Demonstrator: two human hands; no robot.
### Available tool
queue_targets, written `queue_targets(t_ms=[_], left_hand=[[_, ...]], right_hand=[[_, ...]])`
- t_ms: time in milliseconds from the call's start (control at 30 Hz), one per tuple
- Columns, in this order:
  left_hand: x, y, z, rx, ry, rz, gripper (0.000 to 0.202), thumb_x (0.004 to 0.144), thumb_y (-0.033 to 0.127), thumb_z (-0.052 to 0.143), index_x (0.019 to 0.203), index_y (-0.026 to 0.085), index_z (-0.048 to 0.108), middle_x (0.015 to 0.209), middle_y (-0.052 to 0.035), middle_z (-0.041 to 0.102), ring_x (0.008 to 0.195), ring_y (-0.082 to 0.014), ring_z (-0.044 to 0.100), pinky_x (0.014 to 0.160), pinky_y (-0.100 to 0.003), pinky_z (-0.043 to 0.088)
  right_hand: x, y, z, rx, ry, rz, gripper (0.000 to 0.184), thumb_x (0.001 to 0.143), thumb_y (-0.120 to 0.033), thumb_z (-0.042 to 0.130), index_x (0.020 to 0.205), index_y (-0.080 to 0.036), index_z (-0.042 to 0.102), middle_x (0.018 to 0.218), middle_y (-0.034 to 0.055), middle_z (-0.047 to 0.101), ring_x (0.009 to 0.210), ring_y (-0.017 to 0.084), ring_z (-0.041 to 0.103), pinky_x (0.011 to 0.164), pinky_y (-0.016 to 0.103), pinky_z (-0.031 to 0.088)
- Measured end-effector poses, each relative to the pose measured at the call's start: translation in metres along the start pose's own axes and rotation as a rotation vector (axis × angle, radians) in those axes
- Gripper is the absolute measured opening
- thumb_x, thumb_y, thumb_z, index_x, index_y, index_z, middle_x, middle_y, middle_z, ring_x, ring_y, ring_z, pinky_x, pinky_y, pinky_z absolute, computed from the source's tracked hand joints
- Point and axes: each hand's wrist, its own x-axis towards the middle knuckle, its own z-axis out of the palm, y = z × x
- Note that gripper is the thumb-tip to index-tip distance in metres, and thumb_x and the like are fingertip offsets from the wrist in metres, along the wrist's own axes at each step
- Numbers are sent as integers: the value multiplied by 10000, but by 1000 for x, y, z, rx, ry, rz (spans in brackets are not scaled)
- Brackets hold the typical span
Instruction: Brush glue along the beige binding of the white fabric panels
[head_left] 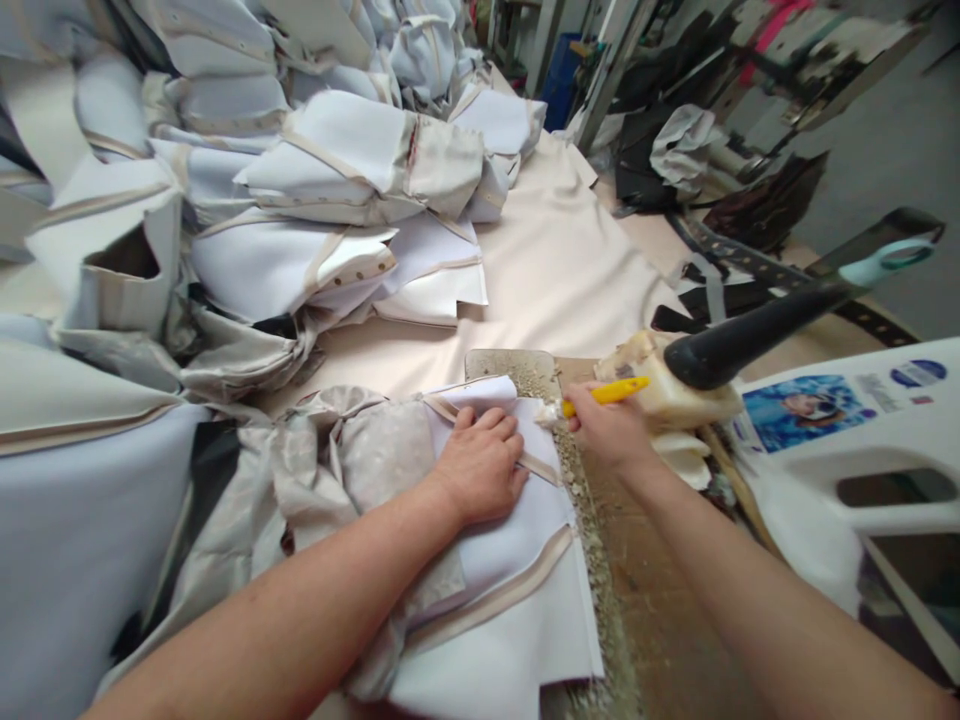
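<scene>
My left hand [484, 465] lies palm down on a white sewn piece [510, 560], which has beige tape strips along its seams and a crumpled grey lining. Its fingers rest on the material and grip nothing. In my right hand [611, 425] is a brush with a yellow handle [611, 390]. The brush's pale bristles touch or hover just over the right edge of the piece; I cannot tell which. Beneath that edge runs a board [589, 520] crusted with dried, glue-like residue.
Many similar white sewn pieces [337, 150] are heaped at the left and back on a cream sheet [577, 240]. To the right stand a residue-coated container [630, 360] with a black cone-shaped object [750, 335] across it, and a white labelled jug [802, 490]. Machinery [825, 60] stands behind.
</scene>
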Motion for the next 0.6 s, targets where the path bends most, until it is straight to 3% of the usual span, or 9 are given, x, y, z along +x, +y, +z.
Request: queue_targets(t_ms=[133,367,500,600], left_hand=[[0,-1,0,6,9,7,268,832,412,484,933,191,597,1172,-69,578,1115,-250,439,879,-461,302],[0,-1,4,6,35,12,263,822,401,496,931,186,603,1164,-70,587,1109,-250,438,865,-468,304],[0,-1,6,3,39,-1,286,821,412,500,975,196,603,1200,-68,570,1127,-252,428,887,-466,296],[0,-2,6,7,40,4,280,815,417,506,970,206,605,1202,-57,570,1122,-253,432,887,-472,296]], right_hand=[[12,-3,5,-18,-8,7,271,780,-304,432,552,-195,529,482,-14,525,543,149,534,629,270,401],[-53,7,-18,-17,-65,94,257,745,-346,489,557,-183,553,431,-31,477,454,136,480,497,254,369],[-62,17,-20,38,-51,14,269,768,-378,493,605,-178,566,497,-26,512,508,137,503,544,256,395],[-67,26,-22,19,29,7,293,798,-377,479,590,-181,548,497,-26,497,521,137,497,563,259,392]])
